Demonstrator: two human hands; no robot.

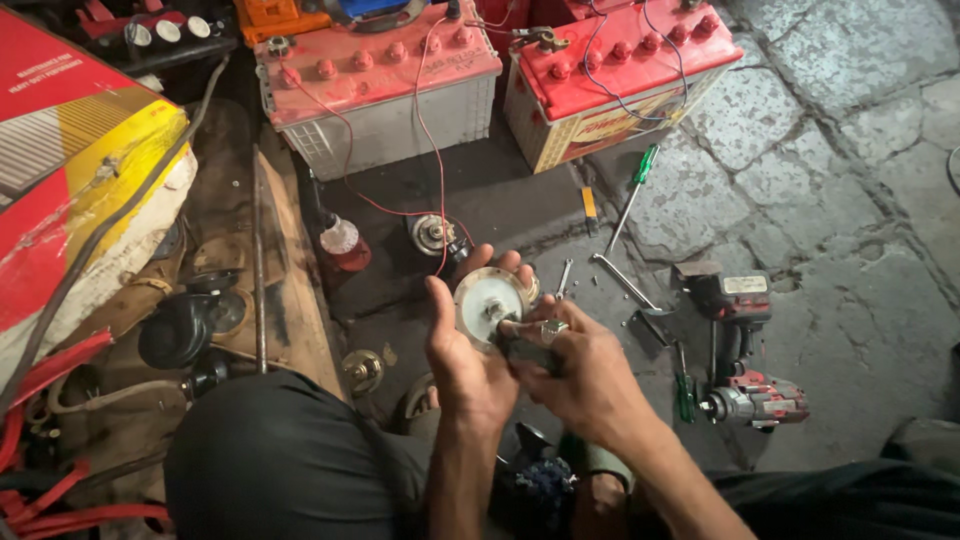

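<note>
My left hand (462, 352) grips a round pale metal disc (484, 296) with a bolt at its centre, fingers curled round its rim. My right hand (578, 368) presses against the disc's lower right and holds a small dark part (528, 350) at the bolt. Both hands are held above my dark-clothed knees (270, 450). A red wire (440, 190) runs down from the batteries to a small round horn (434, 233) on the floor behind the disc.
Two red-topped batteries (385, 85) (610, 70) stand at the back. A cordless drill (745, 385), a green-handled screwdriver (632, 195), a wrench (625, 283) and small bolts lie on the stone floor at right. A red and yellow box (75, 150), black horns (185, 325) and cables crowd the left.
</note>
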